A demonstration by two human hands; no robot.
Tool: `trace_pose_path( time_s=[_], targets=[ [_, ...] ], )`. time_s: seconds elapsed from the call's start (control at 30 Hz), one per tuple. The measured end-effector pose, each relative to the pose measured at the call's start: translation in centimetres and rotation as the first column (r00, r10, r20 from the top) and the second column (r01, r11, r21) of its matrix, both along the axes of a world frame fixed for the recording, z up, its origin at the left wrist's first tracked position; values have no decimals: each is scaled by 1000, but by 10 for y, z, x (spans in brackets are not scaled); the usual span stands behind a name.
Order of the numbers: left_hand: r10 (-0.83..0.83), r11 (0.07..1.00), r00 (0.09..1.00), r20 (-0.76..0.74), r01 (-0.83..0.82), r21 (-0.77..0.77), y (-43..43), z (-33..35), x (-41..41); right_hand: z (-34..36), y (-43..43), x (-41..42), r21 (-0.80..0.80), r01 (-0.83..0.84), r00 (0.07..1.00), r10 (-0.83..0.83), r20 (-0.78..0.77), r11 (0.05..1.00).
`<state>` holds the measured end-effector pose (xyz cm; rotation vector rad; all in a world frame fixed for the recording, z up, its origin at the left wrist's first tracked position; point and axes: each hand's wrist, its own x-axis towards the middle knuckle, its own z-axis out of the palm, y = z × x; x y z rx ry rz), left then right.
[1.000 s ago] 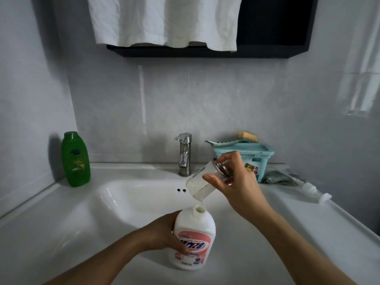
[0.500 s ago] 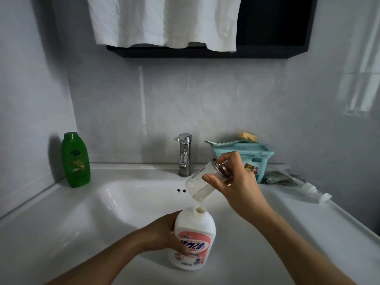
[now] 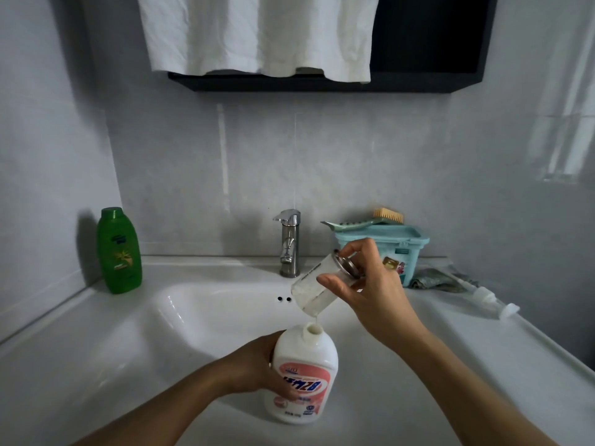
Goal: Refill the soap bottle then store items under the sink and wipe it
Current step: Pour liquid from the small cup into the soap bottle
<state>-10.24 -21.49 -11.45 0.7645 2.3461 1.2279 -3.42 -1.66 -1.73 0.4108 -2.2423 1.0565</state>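
Jar (image 3: 309,291) unmoved (just above bottle (image 3: 302,357) rim)

A home bathroom is shown: a white sink (image 3: 199,304) with a steel tap (image 3: 289,243) is set against grey tiled walls (image 3: 354,156), a white towel (image 3: 257,33) is hung before a dark cabinet (image 3: 425,37), and a green bottle (image 3: 119,252) is kept on the ledge.

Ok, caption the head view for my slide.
The right hand tips a clear container over the open neck of the soap bottle, steadied by the left hand.
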Motion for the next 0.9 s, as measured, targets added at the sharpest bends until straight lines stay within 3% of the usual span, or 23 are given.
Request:
trace_pose_path(
  time_s=[0.9],
  targets=[
    [-1, 1000, 1000, 17, 1, 2, 1, 1, 0, 0, 1, 0, -14, -2, 1000, 1, -19, 1000]
  ],
)
